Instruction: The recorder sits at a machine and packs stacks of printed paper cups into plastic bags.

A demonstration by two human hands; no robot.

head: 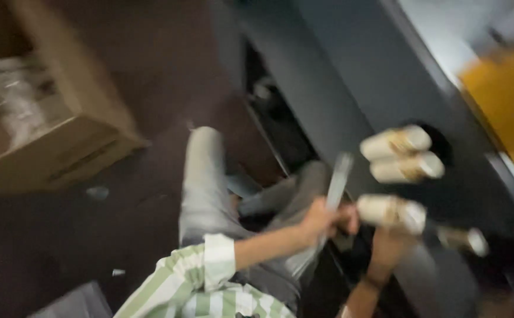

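Dark floor below, left hand fingers closed around clear strip, right hand fingers gripping pale cylinder.

From my feed this looks like a shop's stockroom or back area: an open cardboard box of wrapped goods sits upper left on dark flooring, and a dark counter runs along the upper right.
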